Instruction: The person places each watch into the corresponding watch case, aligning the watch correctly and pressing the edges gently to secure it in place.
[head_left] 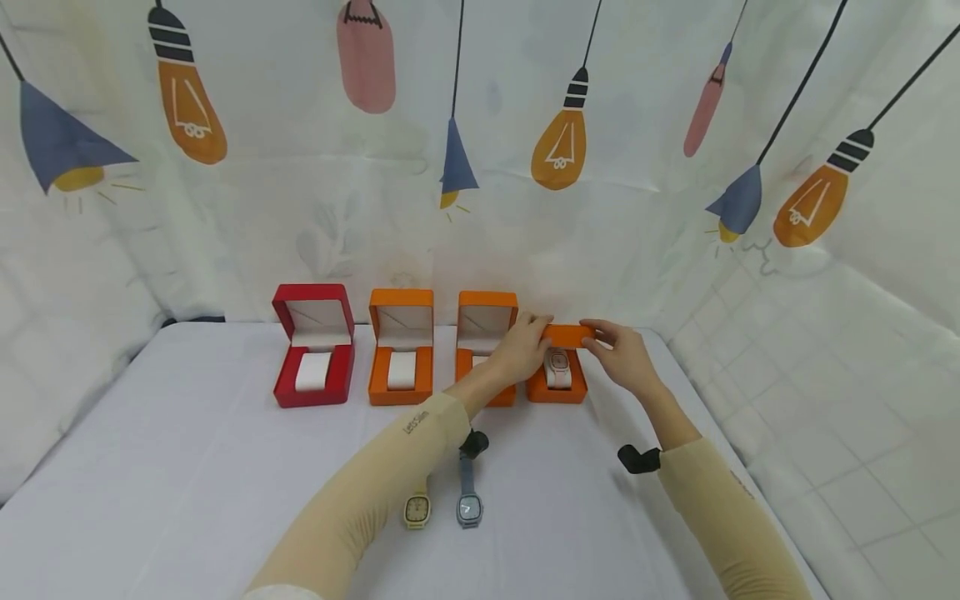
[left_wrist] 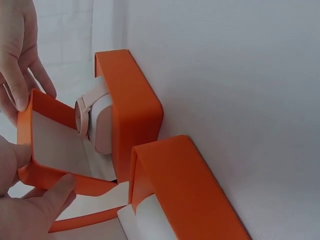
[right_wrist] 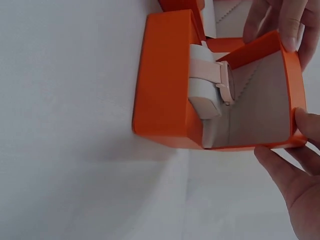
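At the right end of a row of boxes, an orange watch box (head_left: 557, 395) has its lid (head_left: 567, 336) tilted partway over the base. Inside, a pale pink watch (head_left: 558, 367) is wrapped round a white cushion (right_wrist: 205, 97). My left hand (head_left: 521, 348) pinches the lid's left corner. The opposite corner is pinched by my right hand (head_left: 624, 358), thumb on the front edge and fingers at the side. Part of the neighbouring orange box (head_left: 501, 397) is hidden behind my left hand and forearm.
Farther left stand an open orange box (head_left: 401, 398) and an open red box (head_left: 311, 398), each with a white cushion. Nearer to me, a yellow watch (head_left: 417, 510) and a blue-grey watch (head_left: 469, 508) lie on the white table (head_left: 187, 467). A printed curtain (head_left: 300, 200) hangs behind.
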